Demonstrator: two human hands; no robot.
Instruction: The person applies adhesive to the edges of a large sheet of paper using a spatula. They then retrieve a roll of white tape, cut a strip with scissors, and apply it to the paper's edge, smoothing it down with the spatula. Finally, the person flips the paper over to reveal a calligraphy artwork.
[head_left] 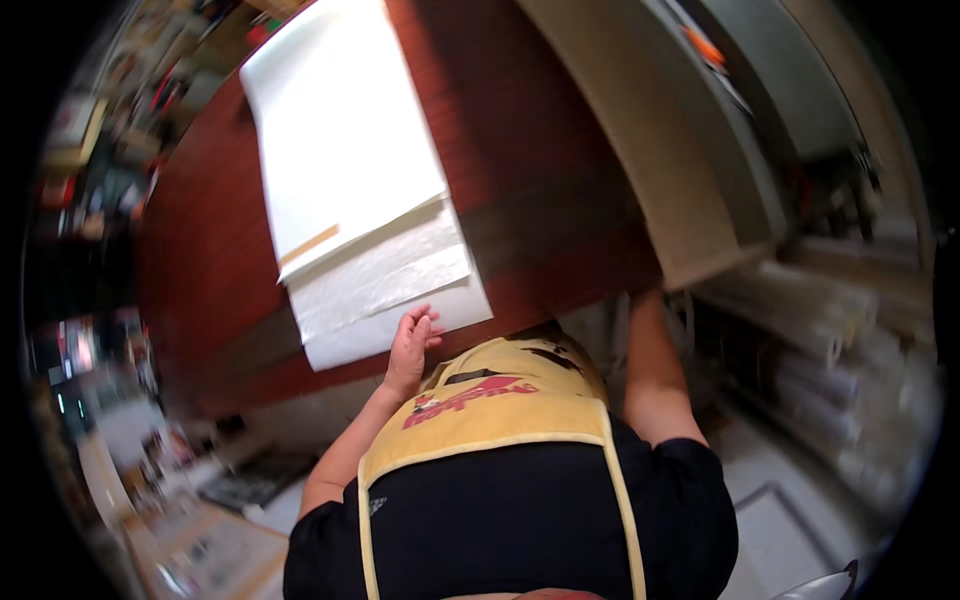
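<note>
Near the lower end of a stack of white paper sheets [345,130], my left hand [412,345] is held just over the bottom edge with loosely bent, slightly spread fingers and nothing seen in them. The lower sheets stick out past the top one: a thin, wrinkled sheet [380,275] and a smooth white sheet [400,325] beneath it. A narrow tan strip [310,252] lies along the lower left edge of the top sheet. My right forearm [655,380] reaches to the table's near right corner, where the hand is hidden behind the edge.
The paper lies on a dark red wooden table [540,210]. A long beige board [690,200] runs along its right side, with an orange-handled tool [705,48] beyond. Long pale rolls or stacks [800,350] fill shelving at the right. Blurred clutter [90,200] stands at the left.
</note>
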